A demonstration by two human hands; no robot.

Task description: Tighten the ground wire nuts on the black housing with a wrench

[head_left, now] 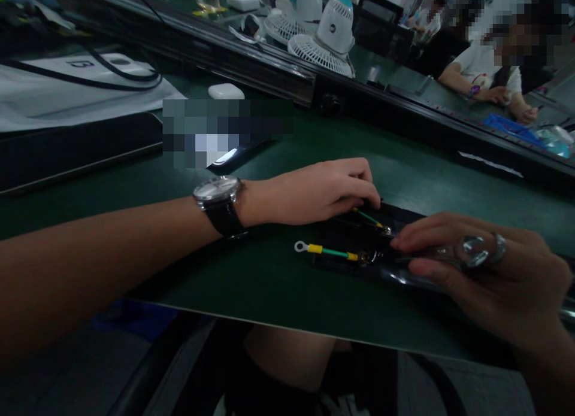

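Observation:
A long black bar lies on the green table, running right beneath my right hand. Two short green wires are fixed to it by metal fasteners. The nearer wire has yellow sleeves and a ring terminal pointing left; the farther wire runs under my left hand. My left hand, with a watch at the wrist, has curled fingers pressed at the bar's far edge. My right hand is closed on a shiny metal wrench, its C-shaped end showing between the fingers. The wrench's working end is hidden.
A blurred phone and a white case lie behind my left arm. At left are a dark flat box and white bag. A black rail crosses behind; white fans and people stand beyond.

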